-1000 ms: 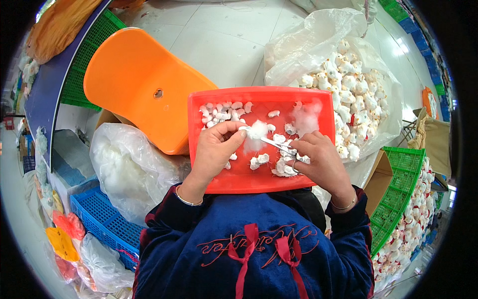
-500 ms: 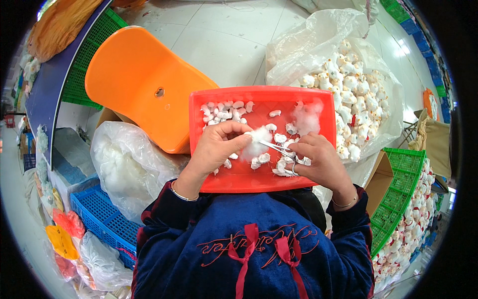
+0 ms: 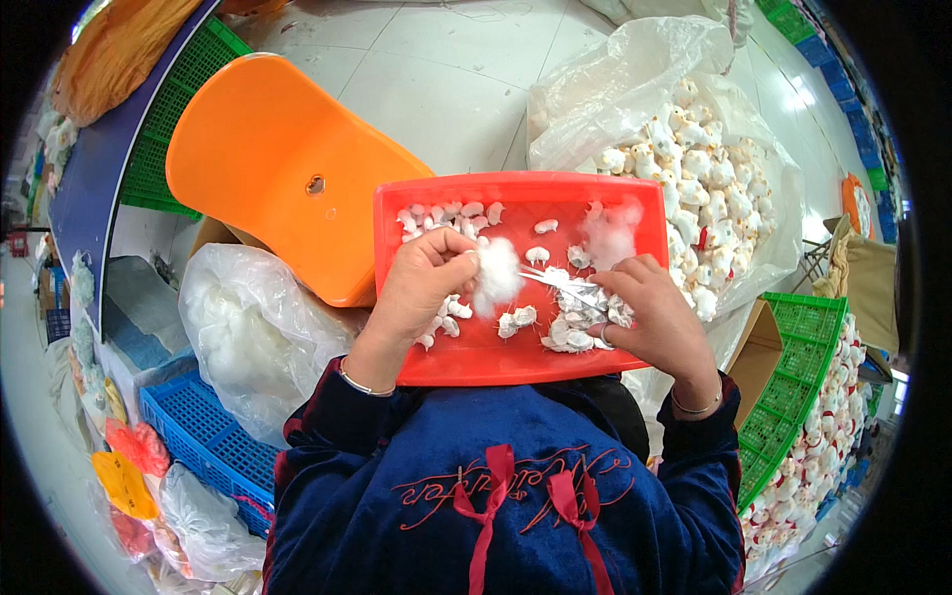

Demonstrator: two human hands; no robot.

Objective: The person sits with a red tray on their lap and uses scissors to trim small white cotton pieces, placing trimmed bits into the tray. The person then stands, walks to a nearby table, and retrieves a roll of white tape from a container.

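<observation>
Presently, left hand (image 3: 421,283) pinches white fluff (image 3: 499,276) at its three o'clock; right hand (image 3: 650,309) grips scissors (image 3: 545,281), long axis toward ten o'clock, tips seemingly touching fluff.

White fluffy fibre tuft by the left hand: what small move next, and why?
Probably nip a little of the white fluffy fibre tuft with the slender silver metal tool: the right hand points its tip at the tuft's right edge, while the left hand pinches at its left side.
</observation>
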